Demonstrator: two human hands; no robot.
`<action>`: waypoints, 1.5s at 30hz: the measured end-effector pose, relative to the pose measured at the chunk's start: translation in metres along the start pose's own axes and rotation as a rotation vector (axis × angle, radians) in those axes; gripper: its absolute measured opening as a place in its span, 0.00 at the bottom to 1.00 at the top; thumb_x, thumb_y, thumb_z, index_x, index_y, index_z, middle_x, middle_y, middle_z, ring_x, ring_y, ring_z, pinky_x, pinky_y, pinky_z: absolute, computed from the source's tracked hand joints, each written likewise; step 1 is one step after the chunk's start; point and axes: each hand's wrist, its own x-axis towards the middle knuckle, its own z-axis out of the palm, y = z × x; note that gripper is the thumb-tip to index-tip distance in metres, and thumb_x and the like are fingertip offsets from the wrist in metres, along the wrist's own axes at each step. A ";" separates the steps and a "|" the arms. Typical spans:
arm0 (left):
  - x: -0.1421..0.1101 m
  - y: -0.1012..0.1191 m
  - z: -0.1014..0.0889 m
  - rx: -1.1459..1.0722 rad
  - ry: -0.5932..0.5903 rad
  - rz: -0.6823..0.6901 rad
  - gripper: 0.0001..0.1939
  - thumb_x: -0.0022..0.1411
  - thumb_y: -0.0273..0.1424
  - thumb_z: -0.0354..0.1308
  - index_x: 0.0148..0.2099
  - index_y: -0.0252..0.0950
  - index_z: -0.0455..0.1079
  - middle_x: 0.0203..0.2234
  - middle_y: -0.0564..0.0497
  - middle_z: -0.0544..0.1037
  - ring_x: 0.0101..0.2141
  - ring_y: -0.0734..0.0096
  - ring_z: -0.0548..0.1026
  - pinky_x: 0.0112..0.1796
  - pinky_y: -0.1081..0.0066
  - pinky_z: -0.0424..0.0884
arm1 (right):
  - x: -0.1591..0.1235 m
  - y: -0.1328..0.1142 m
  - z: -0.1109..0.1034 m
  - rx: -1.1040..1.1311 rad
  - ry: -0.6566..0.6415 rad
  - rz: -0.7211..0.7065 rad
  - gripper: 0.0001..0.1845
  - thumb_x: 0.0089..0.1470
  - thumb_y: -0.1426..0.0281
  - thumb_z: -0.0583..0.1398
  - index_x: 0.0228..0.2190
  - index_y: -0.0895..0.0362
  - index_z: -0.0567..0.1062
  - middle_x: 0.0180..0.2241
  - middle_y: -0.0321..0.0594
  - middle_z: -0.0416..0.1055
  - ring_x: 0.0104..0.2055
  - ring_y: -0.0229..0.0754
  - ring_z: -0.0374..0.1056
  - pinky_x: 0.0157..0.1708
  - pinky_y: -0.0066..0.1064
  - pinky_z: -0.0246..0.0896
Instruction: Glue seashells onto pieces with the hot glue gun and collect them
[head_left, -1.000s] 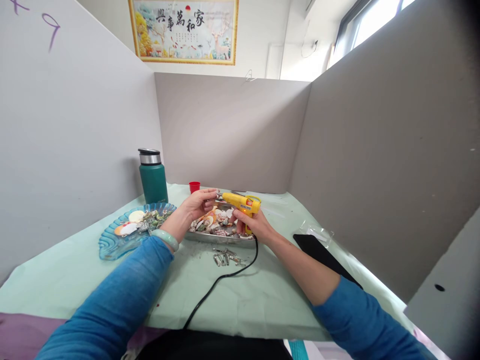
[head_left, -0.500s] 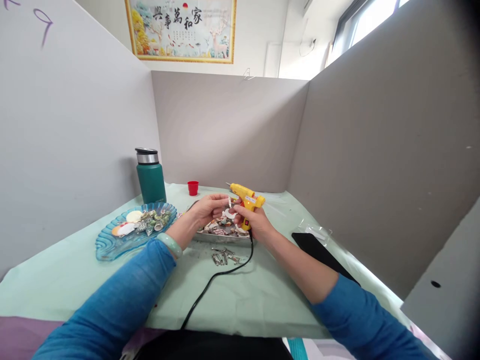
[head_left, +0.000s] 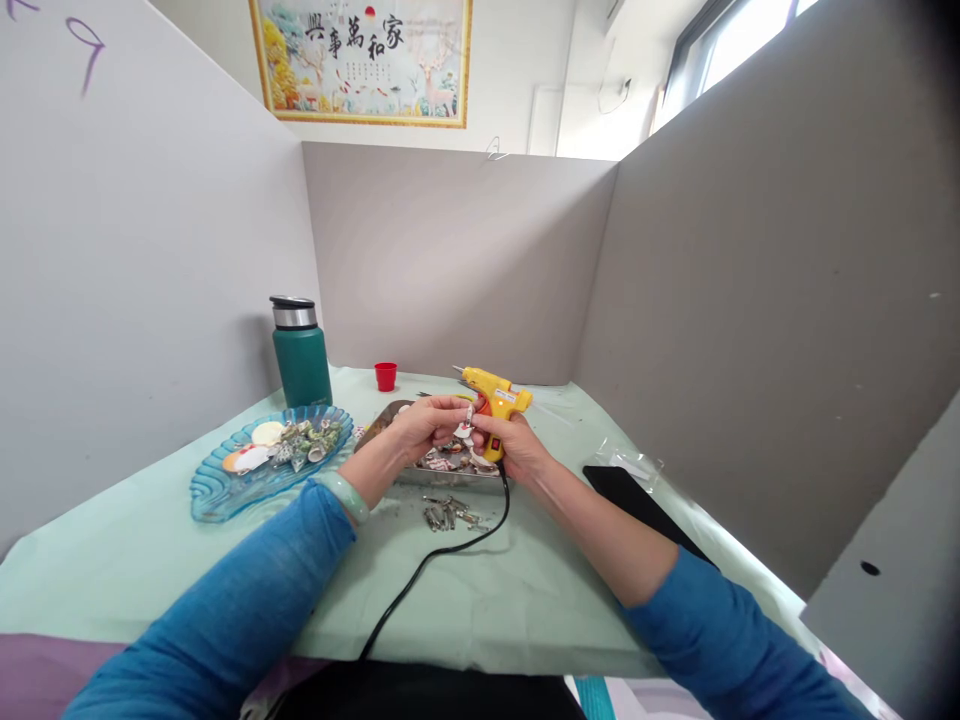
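- Bare tablecloth (head_left: 551, 585) gives a hand passage between the black cord (head_left: 444, 550) and the right forearm (head_left: 592, 520).
- The blue plate (head_left: 214, 495) and green bottle (head_left: 301, 367) block the left side.
- Metal clips (head_left: 450, 514) lie in the way just before the tray (head_left: 450, 479).

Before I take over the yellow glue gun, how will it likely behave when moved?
The yellow glue gun probably feels stiff: it looks like hard plastic. The black cord, lying in loose curves, seems flexible and may drag. Stood on its narrow handle, the gun would likely tip.
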 end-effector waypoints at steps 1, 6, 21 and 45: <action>0.000 -0.001 0.001 0.004 0.019 -0.006 0.10 0.45 0.29 0.68 0.29 0.30 0.72 0.14 0.58 0.60 0.14 0.87 0.51 0.16 0.80 0.45 | 0.000 0.000 0.000 -0.023 0.000 -0.004 0.16 0.40 0.66 0.66 0.32 0.57 0.69 0.15 0.30 0.66 0.15 0.31 0.59 0.15 0.22 0.56; 0.002 -0.005 0.003 0.042 0.100 -0.014 0.12 0.43 0.29 0.69 0.30 0.28 0.74 0.13 0.58 0.59 0.14 0.87 0.51 0.16 0.79 0.43 | 0.001 0.002 0.000 -0.107 0.037 -0.027 0.15 0.40 0.66 0.65 0.31 0.57 0.69 0.13 0.30 0.65 0.14 0.32 0.58 0.15 0.23 0.54; 0.003 -0.002 0.009 -0.054 0.224 -0.082 0.06 0.50 0.26 0.64 0.29 0.28 0.70 0.17 0.55 0.63 0.14 0.86 0.55 0.15 0.80 0.50 | 0.006 0.007 -0.002 -0.124 0.106 -0.039 0.13 0.39 0.69 0.62 0.30 0.58 0.67 0.12 0.29 0.64 0.13 0.32 0.57 0.14 0.23 0.53; 0.009 0.004 -0.018 -0.214 0.150 -0.132 0.08 0.57 0.19 0.57 0.41 0.27 0.73 0.24 0.47 0.76 0.24 0.76 0.75 0.28 0.77 0.75 | 0.003 0.006 0.003 -0.128 0.223 -0.121 0.16 0.38 0.68 0.63 0.32 0.57 0.66 0.12 0.26 0.62 0.13 0.31 0.56 0.14 0.22 0.51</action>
